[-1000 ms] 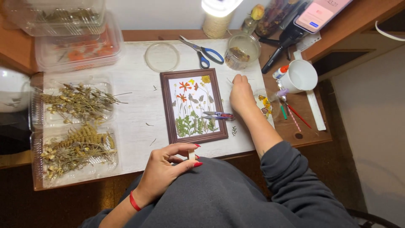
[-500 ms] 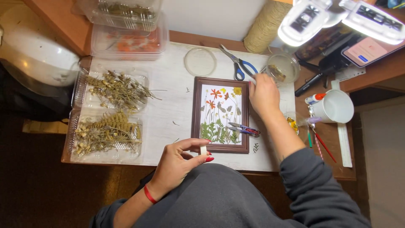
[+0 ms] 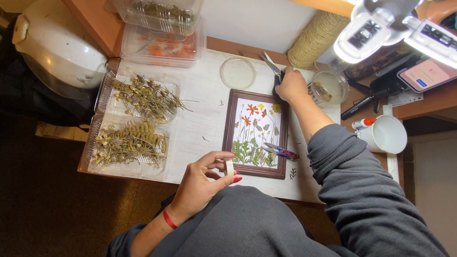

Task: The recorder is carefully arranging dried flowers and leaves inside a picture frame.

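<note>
Tape roll, small and white, pinched in left hand at near table edge. Right hand closed on scissors beyond framed pressed-flower picture. Step judged: fetching scissors; cutting tape would need both hands together.

Your right hand hides the scissors' handles; your left hand's fingers cover most of the tape roll
</note>
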